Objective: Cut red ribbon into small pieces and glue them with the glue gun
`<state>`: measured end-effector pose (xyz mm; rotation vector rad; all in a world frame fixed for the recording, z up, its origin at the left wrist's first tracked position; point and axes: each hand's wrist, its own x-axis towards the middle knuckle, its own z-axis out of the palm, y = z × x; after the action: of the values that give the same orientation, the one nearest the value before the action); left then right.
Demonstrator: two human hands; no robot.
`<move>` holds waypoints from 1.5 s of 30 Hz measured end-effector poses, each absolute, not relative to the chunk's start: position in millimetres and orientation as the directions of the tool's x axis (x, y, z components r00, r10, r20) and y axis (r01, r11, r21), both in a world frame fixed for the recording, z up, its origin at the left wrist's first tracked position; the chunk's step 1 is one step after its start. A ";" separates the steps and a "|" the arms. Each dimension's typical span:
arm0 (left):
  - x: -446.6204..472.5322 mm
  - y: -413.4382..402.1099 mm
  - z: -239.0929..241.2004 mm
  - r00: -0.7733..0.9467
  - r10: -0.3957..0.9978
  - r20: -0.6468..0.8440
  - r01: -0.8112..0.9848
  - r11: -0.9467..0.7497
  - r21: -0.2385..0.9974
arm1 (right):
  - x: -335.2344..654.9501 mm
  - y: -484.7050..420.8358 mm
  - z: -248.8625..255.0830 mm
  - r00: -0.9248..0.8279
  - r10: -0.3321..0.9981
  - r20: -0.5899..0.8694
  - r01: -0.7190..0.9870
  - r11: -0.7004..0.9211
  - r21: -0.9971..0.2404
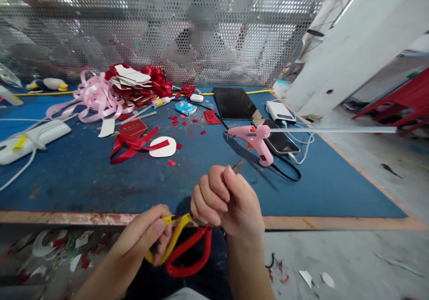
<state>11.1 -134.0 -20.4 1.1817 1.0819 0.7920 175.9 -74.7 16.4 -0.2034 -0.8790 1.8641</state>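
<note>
Both my hands hold a pair of scissors (187, 271) at the table's front edge, one handle loop red and the other yellow. My left hand (144, 231) pinches the yellow loop. Closed around the blades is my right hand (228, 202), and a dark blade tip pokes out above its thumb. The fingers cover most of the blades. Beyond my hands, a white rounded card (163, 152) lies flat with the end of a red ribbon (129, 148) across it. To the right, a pink glue gun (256, 139) holds a long clear glue stick (335, 130).
At the back left are a pile of red ribbon pieces and white cards (134, 83) and pink ribbon (97, 97). A power strip (50, 141) sits left. A black tablet (236, 103), phone (281, 141) and white power bank (280, 111) lie right. A perforated metal screen (167, 32) stands behind.
</note>
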 end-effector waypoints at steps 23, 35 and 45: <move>2.3 -76.5 -14.2 0.191 0.749 0.634 0.755 -0.525 0.393 | 171.8 -71.4 12.9 -0.290 0.833 0.471 0.518 0.550 -0.655; 2.5 -79.2 -15.4 0.212 0.884 0.416 0.794 -0.404 0.454 | 190.5 -76.1 -11.4 -0.215 0.899 0.382 0.645 0.424 -0.635; 3.6 -75.3 -15.6 0.212 0.895 0.393 0.827 -0.378 0.416 | 195.4 -74.3 -11.2 -0.201 0.873 0.444 0.795 0.410 -0.446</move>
<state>3.6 -75.3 -15.6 2.3531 1.6810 0.8925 195.4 -74.3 -11.2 -1.4126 -2.0222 0.1550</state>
